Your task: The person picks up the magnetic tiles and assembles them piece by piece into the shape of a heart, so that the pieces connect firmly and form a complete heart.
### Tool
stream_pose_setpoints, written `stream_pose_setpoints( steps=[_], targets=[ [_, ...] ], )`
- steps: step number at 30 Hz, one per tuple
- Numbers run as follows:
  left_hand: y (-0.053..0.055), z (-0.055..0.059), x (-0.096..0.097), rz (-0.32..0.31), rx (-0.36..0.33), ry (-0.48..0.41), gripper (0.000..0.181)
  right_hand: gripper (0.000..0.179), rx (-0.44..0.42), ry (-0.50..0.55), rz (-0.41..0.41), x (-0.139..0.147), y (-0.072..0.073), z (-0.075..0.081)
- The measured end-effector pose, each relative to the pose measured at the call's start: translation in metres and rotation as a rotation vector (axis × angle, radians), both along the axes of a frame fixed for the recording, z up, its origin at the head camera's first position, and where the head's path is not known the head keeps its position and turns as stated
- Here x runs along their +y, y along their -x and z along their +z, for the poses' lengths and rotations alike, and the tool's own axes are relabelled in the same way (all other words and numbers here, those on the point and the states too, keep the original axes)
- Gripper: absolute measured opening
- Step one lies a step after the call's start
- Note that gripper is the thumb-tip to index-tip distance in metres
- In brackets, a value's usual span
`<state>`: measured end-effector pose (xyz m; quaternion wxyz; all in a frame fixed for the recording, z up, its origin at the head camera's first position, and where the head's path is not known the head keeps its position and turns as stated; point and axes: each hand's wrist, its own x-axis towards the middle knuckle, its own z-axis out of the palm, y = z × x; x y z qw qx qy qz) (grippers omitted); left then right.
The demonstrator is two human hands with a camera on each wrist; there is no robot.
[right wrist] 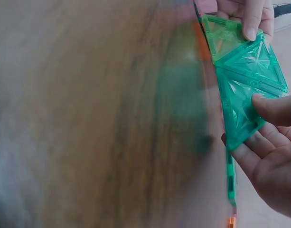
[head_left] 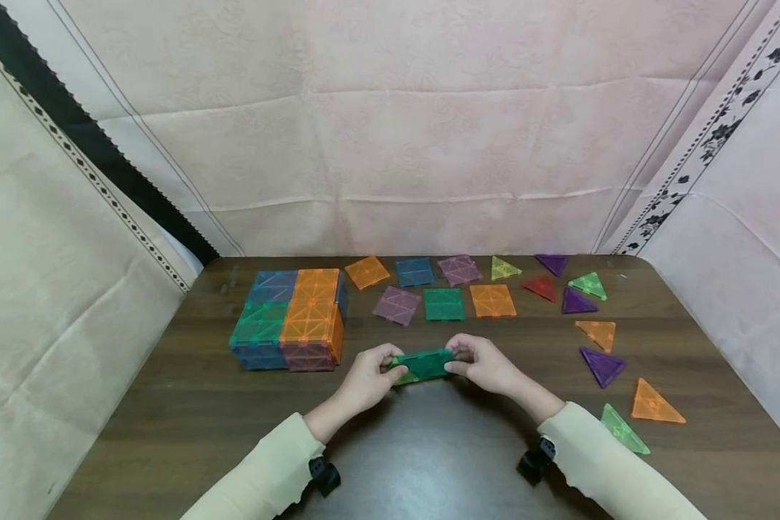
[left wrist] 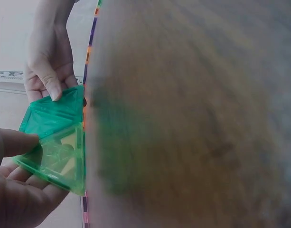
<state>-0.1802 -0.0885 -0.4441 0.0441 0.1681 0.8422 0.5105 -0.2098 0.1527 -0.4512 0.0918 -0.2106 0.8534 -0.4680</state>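
Note:
In the head view, both hands hold a joined strip of green triangular magnetic tiles [head_left: 425,365] just above the near middle of the table. My left hand [head_left: 367,377] pinches the light green tile [left wrist: 60,154] between thumb and fingers at the strip's left end. At the other end, my right hand [head_left: 481,365] pinches a darker green tile [right wrist: 238,107], thumb on the near face and fingers behind. The right wrist view shows a light green triangle joined to two darker green triangles, edge to edge. Left of the hands stands a block of blue, green, orange and purple square tiles [head_left: 310,325].
Loose square tiles lie behind the hands, among them a green one [head_left: 444,304] and an orange one [head_left: 492,300]. Several loose triangles, such as a purple one [head_left: 602,366] and an orange one [head_left: 655,403], lie along the right side. A pale cloth [head_left: 429,144] hangs behind the table.

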Motion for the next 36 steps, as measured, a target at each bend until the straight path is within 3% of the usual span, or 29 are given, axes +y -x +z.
stream_pose_setpoints(
  steps=[6, 15, 20, 26, 36],
  targets=[
    [0.002, 0.0, -0.003, 0.019, 0.016, 0.039, 0.004, 0.011, 0.024, -0.019, 0.003, -0.007, 0.001, -0.003],
    [0.007, 0.0, -0.004, 0.015, -0.029, 0.079, 0.004, 0.013, 0.03, -0.041, 0.033, -0.009, 0.002, -0.001],
    [0.007, 0.0, -0.004, 0.006, -0.031, 0.085, 0.005, 0.024, 0.048, -0.053, 0.049, 0.003, -0.003, 0.007],
    [0.006, 0.001, -0.005, -0.004, -0.025, 0.08, 0.007, 0.041, 0.142, -0.106, -0.015, 0.044, -0.012, 0.024],
    [0.007, 0.0, -0.006, -0.001, -0.024, 0.086, 0.008, 0.05, 0.28, -0.415, -0.232, 0.147, -0.028, 0.041]
  ],
)
